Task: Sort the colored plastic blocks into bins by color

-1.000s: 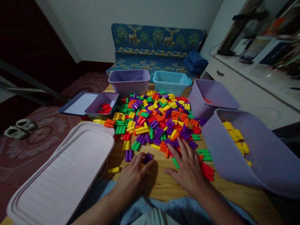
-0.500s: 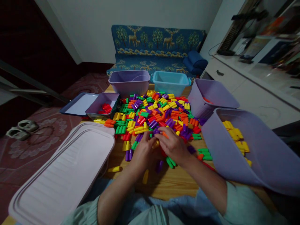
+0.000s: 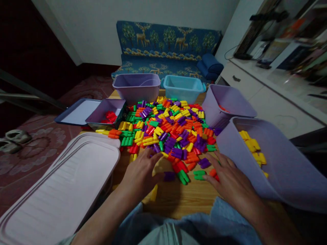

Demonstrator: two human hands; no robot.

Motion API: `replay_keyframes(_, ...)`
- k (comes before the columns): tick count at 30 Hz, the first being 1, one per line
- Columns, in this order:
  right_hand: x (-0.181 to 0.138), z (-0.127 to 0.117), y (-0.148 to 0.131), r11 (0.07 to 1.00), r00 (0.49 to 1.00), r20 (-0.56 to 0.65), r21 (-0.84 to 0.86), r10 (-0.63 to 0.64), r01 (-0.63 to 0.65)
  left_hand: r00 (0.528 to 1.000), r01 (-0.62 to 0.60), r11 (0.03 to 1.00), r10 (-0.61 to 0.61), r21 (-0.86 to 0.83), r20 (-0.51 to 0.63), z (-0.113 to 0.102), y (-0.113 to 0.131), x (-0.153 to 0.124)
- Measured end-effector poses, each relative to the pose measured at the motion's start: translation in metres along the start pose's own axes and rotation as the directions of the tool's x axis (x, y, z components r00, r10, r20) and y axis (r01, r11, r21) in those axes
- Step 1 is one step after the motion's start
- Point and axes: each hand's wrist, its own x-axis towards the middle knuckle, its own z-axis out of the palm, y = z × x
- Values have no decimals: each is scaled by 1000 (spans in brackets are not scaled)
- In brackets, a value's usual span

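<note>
A heap of small rounded plastic pieces (image 3: 176,126) in red, orange, yellow, green and purple covers the middle of the wooden table. My left hand (image 3: 141,172) lies at the heap's near left edge, thumb and fingers apart. Just past its thumb is a purple piece (image 3: 169,176); whether they touch I cannot tell. On the near right, my right hand (image 3: 227,173) is spread low over the table, partly covering an orange piece (image 3: 213,172). By its thumb lies a green piece (image 3: 199,175). Another green piece (image 3: 183,177) rests between the hands.
A purple bin (image 3: 136,89) and a light blue bin (image 3: 183,87) stand behind the heap. To the right are another purple bin (image 3: 217,114) and one with yellow pieces (image 3: 230,136). At left are a box with red pieces (image 3: 102,110) and pale lids (image 3: 63,190).
My hands have parted from close together over the heap, the left moving left and nearer, the right moving right. Their fingers have opened, and the small pieces between them are let go.
</note>
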Motion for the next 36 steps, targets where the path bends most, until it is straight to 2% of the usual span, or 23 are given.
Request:
replay_keyframes(3, -36, 18, 5, 996, 997, 20, -62, 69, -68, 960, 86, 993, -104, 80, 258, 6, 2, -35)
replay_keyframes(5, -45, 25, 3, 993, 995, -1, -67, 98, -98, 944, 66, 995, -88, 81, 319, 14, 2, -44)
replay_keyframes(10, -33, 35, -11, 987, 983, -93, 18, 159, -158, 945, 57, 997, -68, 44, 320, 32, 4, -31)
replay_keyframes(16, -2, 41, -46, 951, 981, -145, 300, 130, -82, 974, 42, 994, -19, -97, 225, 40, 11, -7)
replay_keyframes(20, 10, 37, -67, 886, 992, -108, 464, 72, -13, 977, 45, 993, -20, -109, 213, 44, 11, 0)
replay_keyframes(24, 17, 36, -79, 830, 996, -81, 557, 21, 28, 996, -3, 963, 29, -269, 90, 58, 8, -1)
replay_keyframes(29, 27, 34, -98, 654, 992, -117, 755, 53, 54, 982, -179, 814, 113, -552, -152, 68, 10, 0)
replay_keyframes(33, 53, 14, -108, 521, 984, -162, 848, 75, 100, 945, -273, 751, 92, -601, -314, 49, 12, 18)
replay_keyframes(36, 92, -3, -107, 456, 970, -207, 881, 126, 128, 910, -309, 734, 44, -605, -412, 27, 8, 49)
